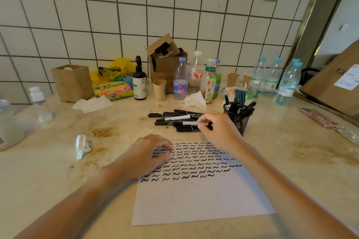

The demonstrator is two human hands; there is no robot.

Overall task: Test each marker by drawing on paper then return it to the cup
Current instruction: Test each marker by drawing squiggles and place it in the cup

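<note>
A: Quick pass. Right hand (217, 128) was at the marker pile (178, 120), fingertips pinching the end of a white-labelled marker (191, 123) lying on top. Left hand (149, 153) lay on the paper (194, 200), fingers loosely curled, fingertips pressing the sheet's top left, gripping nothing.

B: Cup?

A: Mesh cup (240, 119) just right of the pile, touching or nearly touching the right wrist, already holding several markers.

B: Risks?

A: Lifting that marker could roll its neighbours, since they're stacked loose. Wrist could tip the cup on the way back. If the left hand lifted, the sheet would likely slide while drawing.

B: Room?

A: Lower half of the paper blank, squiggle rows fill the top. Counter open left of the pile; crumpled tissue (82, 145) sat well clear. Bottles (180, 81) crowded behind, phone (318, 117) far right.
</note>
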